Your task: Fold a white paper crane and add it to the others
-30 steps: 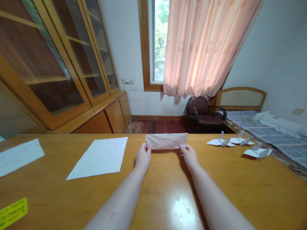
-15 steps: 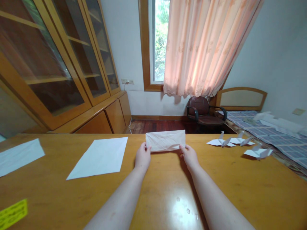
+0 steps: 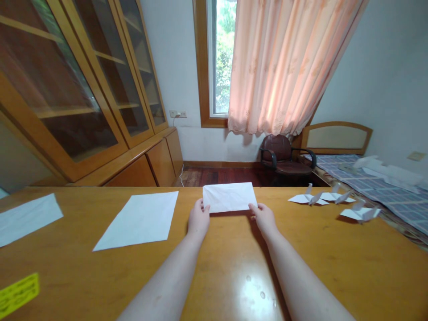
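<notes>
Between my two hands is a white sheet of paper (image 3: 230, 197), a creased rectangle, wider than it is deep, near the far edge of the table. My left hand (image 3: 199, 218) pinches its near left corner between thumb and fingers. At the near right corner, my right hand (image 3: 264, 217) grips the paper the same way. A dark shadow shows on the wood below the paper's near edge. The undersides of my fingers are partly hidden.
On the wooden table (image 3: 220, 276), a larger white sheet (image 3: 140, 220) lies left of my hands, another sheet (image 3: 30, 219) farther left. Several folded paper cranes (image 3: 360, 213) stand at the right. A yellow label (image 3: 20, 294) sits near left. A chair (image 3: 282, 154) stands beyond.
The held paper has tilted, so its surface looks flatter and brighter, and its far right corner has shifted slightly left. Both hands keep their grip and have barely moved.
</notes>
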The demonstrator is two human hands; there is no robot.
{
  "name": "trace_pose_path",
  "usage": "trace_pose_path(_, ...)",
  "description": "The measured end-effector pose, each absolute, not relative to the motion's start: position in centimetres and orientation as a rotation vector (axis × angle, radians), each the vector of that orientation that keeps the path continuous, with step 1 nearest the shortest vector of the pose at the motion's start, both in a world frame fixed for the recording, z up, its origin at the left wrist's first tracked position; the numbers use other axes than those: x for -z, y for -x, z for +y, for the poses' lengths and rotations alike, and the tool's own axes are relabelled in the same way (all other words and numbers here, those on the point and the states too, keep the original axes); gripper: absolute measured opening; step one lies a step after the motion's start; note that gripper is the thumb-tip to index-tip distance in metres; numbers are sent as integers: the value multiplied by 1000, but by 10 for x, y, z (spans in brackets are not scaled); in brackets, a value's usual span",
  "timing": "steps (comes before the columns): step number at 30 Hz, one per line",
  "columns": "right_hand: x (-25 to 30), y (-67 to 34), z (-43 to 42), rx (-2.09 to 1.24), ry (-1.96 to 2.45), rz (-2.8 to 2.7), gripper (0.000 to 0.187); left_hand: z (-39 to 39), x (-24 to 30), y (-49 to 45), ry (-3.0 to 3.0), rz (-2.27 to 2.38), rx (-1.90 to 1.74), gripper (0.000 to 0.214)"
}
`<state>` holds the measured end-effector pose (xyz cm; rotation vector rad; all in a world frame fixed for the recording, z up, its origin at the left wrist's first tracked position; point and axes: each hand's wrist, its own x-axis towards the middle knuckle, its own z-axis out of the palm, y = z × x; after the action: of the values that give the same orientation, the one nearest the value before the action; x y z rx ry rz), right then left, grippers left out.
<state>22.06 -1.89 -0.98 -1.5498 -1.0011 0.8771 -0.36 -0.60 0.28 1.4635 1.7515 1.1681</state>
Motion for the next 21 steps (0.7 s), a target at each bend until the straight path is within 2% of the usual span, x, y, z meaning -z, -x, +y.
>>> trace_pose_path(9, 9, -217, -20, -847, 1639, -1071, 26, -11, -4, 1, -1619, 1976, -1012, 64)
trace_pose_path(21, 8, -214, -23, -731, 1677, -1235, 24, -15, -2, -3, -1785, 2125, -769, 63)
